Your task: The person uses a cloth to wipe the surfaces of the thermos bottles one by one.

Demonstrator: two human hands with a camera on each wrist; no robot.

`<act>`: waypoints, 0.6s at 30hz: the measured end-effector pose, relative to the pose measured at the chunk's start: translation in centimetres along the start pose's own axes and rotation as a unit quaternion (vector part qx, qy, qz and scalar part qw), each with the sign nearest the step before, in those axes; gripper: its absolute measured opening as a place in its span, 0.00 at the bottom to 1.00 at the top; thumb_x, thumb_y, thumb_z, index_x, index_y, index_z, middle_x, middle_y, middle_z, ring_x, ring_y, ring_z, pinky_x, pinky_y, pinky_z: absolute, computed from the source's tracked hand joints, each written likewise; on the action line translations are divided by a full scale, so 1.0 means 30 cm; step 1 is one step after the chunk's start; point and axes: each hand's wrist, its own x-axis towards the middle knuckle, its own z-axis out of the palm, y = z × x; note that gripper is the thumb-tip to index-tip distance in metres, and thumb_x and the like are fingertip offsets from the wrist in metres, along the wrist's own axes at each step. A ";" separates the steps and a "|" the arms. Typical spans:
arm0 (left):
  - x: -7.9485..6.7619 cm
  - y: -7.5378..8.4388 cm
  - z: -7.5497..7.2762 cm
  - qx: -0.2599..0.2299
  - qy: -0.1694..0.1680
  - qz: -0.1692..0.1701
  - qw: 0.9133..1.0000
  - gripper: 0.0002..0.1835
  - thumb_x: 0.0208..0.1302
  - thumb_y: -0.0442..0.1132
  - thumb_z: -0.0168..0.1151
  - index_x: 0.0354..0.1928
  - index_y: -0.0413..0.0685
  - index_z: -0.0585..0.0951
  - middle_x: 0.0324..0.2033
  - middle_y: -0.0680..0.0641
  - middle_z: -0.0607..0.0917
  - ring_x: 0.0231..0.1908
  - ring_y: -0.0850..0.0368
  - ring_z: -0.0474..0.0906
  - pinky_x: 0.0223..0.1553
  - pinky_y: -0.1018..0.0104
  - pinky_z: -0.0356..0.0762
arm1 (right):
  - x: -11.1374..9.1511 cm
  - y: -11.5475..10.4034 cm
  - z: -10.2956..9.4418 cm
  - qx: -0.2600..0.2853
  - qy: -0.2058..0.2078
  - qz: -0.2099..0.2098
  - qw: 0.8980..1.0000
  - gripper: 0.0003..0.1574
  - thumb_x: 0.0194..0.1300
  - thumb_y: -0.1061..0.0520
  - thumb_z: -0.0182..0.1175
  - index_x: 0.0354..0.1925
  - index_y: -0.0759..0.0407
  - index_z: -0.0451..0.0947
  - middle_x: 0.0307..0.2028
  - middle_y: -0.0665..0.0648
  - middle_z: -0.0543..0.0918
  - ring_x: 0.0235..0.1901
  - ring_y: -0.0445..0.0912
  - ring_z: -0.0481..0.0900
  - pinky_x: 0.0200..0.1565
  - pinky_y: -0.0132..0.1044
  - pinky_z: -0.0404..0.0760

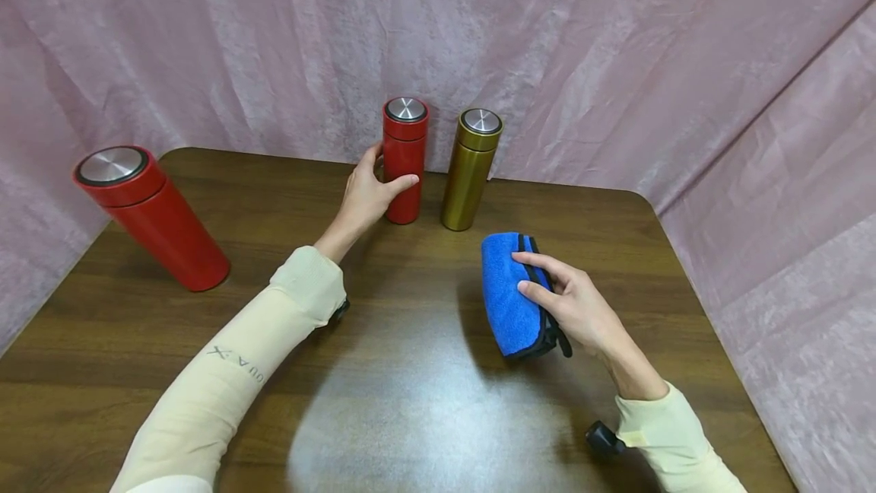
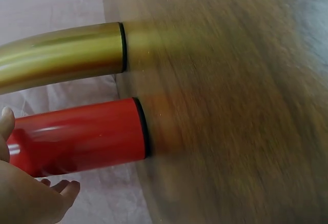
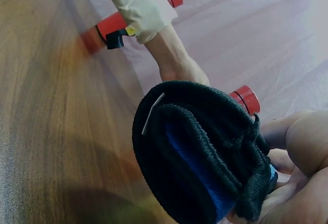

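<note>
My left hand (image 1: 366, 192) is at a red thermos bottle (image 1: 404, 147) with a silver-topped lid, upright near the table's back edge. Its thumb lies across the front and the index finger reaches behind. In the left wrist view, the other fingertips (image 2: 70, 189) sit beside the red bottle (image 2: 87, 137), slightly apart from it. A gold thermos bottle (image 1: 468, 173) stands just to the right. My right hand (image 1: 582, 306) grips a folded blue towel (image 1: 509, 295) with black edging by its right side. In the right wrist view, the towel's dark rolled end (image 3: 189, 131) hides part of the left hand.
Another red thermos bottle (image 1: 160, 219) stands at the left of the brown wooden table (image 1: 383, 371). Pink curtains (image 1: 342, 36) hang close behind and to the right of the table. A black wrist camera (image 1: 604, 440) sits under the right sleeve.
</note>
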 end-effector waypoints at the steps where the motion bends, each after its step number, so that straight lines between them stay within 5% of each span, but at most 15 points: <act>1: 0.003 -0.002 0.006 -0.007 0.000 -0.001 1.000 0.46 0.62 0.47 0.77 0.78 0.46 0.63 0.68 0.41 0.75 0.67 0.46 0.71 0.65 0.49 0.72 | -0.003 0.000 -0.001 0.001 0.000 0.002 1.000 0.30 0.77 0.54 0.61 0.73 0.55 0.71 0.67 0.70 0.73 0.52 0.58 0.83 0.49 0.48 0.88; 18: 0.008 -0.015 0.028 -0.022 0.035 0.027 0.999 0.40 0.63 0.41 0.76 0.74 0.43 0.68 0.63 0.39 0.80 0.63 0.46 0.77 0.62 0.50 0.77 | -0.018 -0.006 -0.011 0.013 0.005 0.008 1.000 0.30 0.77 0.54 0.62 0.72 0.56 0.71 0.64 0.71 0.75 0.49 0.56 0.85 0.46 0.47 0.89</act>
